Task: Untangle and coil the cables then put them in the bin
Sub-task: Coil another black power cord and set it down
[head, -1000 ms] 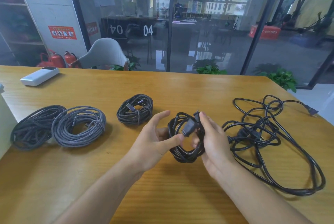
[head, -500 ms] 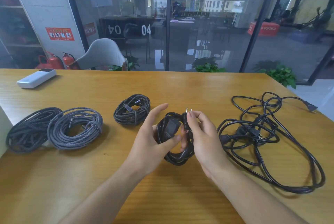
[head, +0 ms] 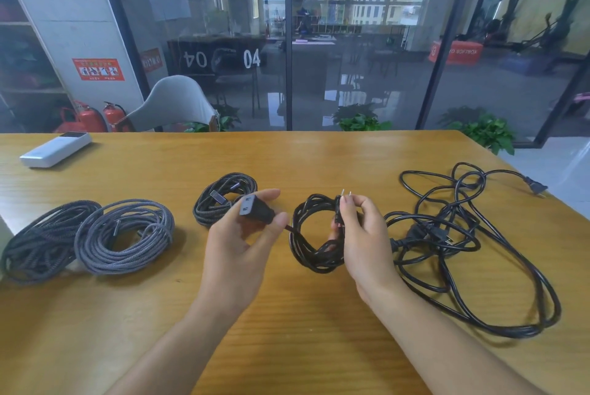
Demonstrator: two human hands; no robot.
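A small coil of black power cable [head: 314,248] hangs between my hands above the wooden table [head: 287,324]. My right hand [head: 364,241] grips the coil and pinches its two-pin plug [head: 343,200], prongs up. My left hand [head: 242,244] pinches the cable's black socket end [head: 255,211], pulled out left of the coil. Three coiled braided cables lie on the table: a dark one [head: 41,241] at far left, a grey one [head: 124,240] beside it, and a small dark one [head: 223,196] behind my left hand. A tangle of black power cables [head: 472,241] sprawls at the right.
A white remote-like device [head: 56,149] lies at the table's far left. A pale edge [head: 4,235] shows at the left border; what it is cannot be told. Behind the table stand a grey chair [head: 174,104], potted plants and glass walls.
My left hand has drawn the socket end out of the coil toward the left. My right hand stays on the coil and plug. The coil now hangs more open.
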